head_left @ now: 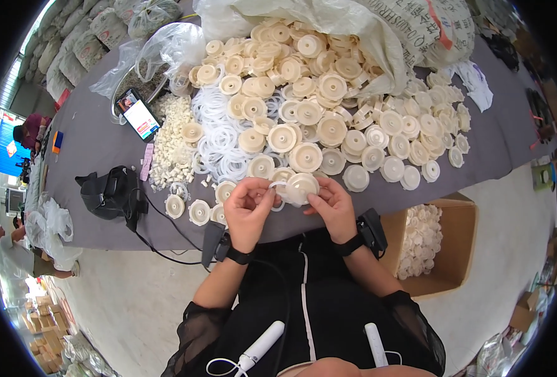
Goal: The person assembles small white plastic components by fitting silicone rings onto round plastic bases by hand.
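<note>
Close to the table's front edge, my right hand [334, 207] grips a cream round plastic cap [305, 183] by its lower right rim. My left hand [250, 206] is closed at the cap's left side, thumb and forefinger pinching a translucent white ring [277, 186]. Ring and cap meet or overlap between the hands; how far the ring sits on the cap I cannot tell. Just beyond lies a big heap of similar cream caps [308, 157]. To its left are a pile of loose white rings [219, 135] and a mound of small cream pieces [173, 147].
A lit phone [137, 114] leans by the small pieces. A black bag [110, 196] with cables lies left on the grey-covered table [96, 135]. A large woven sack [417, 31] stands behind the heap. Below right, an open cardboard box [457, 251] holds cream parts. Other people are far left.
</note>
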